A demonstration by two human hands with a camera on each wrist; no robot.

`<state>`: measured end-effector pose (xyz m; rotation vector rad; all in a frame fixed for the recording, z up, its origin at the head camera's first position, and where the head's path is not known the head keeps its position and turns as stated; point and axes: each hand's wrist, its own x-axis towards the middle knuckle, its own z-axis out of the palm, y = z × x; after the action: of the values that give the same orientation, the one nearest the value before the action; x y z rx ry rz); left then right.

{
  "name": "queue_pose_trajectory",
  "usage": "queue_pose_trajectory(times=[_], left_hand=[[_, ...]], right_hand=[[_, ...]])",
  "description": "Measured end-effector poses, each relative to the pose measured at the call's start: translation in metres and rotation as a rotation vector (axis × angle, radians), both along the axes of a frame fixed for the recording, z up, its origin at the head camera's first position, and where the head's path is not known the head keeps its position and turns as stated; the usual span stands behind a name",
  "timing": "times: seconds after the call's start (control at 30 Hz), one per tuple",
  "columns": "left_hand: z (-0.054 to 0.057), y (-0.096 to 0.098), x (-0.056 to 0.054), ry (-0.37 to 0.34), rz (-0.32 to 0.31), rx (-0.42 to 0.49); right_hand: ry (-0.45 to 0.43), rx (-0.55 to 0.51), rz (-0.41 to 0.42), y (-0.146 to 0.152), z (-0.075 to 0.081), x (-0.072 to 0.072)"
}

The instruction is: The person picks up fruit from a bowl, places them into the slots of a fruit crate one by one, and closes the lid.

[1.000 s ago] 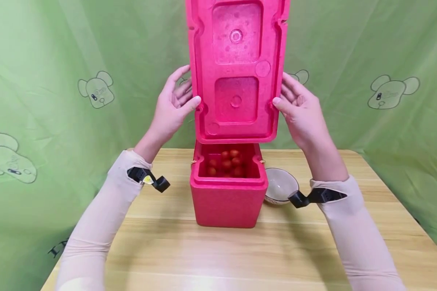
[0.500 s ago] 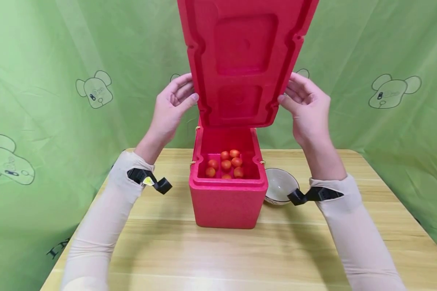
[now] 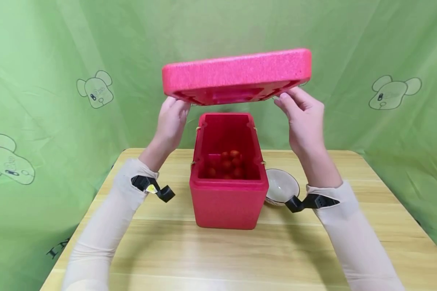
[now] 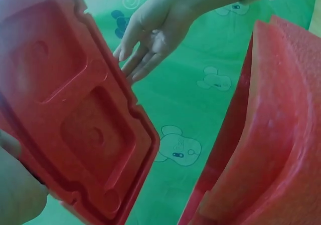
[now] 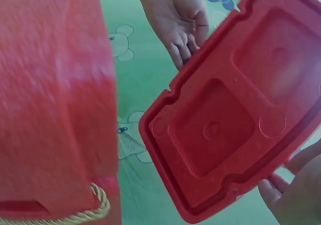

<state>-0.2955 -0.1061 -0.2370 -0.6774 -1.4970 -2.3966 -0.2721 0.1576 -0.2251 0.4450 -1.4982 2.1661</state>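
A pinkish-red foam box lid [image 3: 236, 72] is up in the air over the matching foam box [image 3: 228, 206], its near edge facing me and its right end a little higher. My left hand [image 3: 172, 121] grips the lid's left side, the fingers partly hidden by it. On the opposite side, my right hand [image 3: 306, 115] holds the edge, thumb toward me. Both wrist views show the recessed underside of the lid [image 5: 213, 130]. Inside the uncovered box lie several small orange-red tomatoes [image 3: 226, 165], now in shade.
A white bowl [image 3: 282, 186] with a dark rim stands right beside the box, partly behind it. Gold cord [image 5: 103, 202] shows at the box's side. Green cloth [image 3: 94, 40] with cartoon heads hangs around the wooden table [image 3: 160, 254].
The lid has swung from near upright, underside facing me, to nearly level with its near edge toward me. Both hands have turned with it. More of the box's opening shows; the box has stayed put.
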Motion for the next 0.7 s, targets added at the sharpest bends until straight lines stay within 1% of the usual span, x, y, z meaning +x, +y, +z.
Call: queue_pose_trajectory(times=[0.13,0.17,0.2,0.23,0.3,0.37,0.4,0.47,0.6,0.7], left_hand=[[-0.002,0.003,0.001,0.048,-0.058,0.079],[-0.002,0.003,0.001,0.059,-0.065,0.093],[-0.002,0.003,0.002,0.067,-0.056,0.087],[-0.003,0.003,0.003,0.066,-0.045,0.066],[-0.004,0.001,0.004,0.071,-0.010,-0.018],[-0.006,-0.001,0.006,0.084,0.030,-0.141],[-0.006,-0.002,0.006,0.094,0.047,-0.206],[-0.008,-0.004,0.006,0.127,0.061,-0.303],[-0.012,-0.005,0.003,0.192,0.071,-0.387],[-0.018,-0.006,-0.001,0.212,0.055,-0.455]], right_hand=[[-0.071,-0.016,0.072,-0.003,0.001,0.007],[-0.086,-0.025,0.086,-0.004,0.001,0.008],[-0.101,-0.027,0.098,-0.004,0.001,0.010],[-0.111,-0.027,0.107,-0.005,0.001,0.011],[-0.118,-0.005,0.118,-0.005,0.000,0.013],[-0.114,0.045,0.131,-0.005,-0.003,0.014],[-0.109,0.086,0.131,-0.005,-0.004,0.015],[-0.095,0.155,0.145,-0.004,-0.007,0.016],[-0.064,0.264,0.206,-0.004,-0.010,0.014],[-0.059,0.357,0.205,-0.003,-0.013,0.014]])
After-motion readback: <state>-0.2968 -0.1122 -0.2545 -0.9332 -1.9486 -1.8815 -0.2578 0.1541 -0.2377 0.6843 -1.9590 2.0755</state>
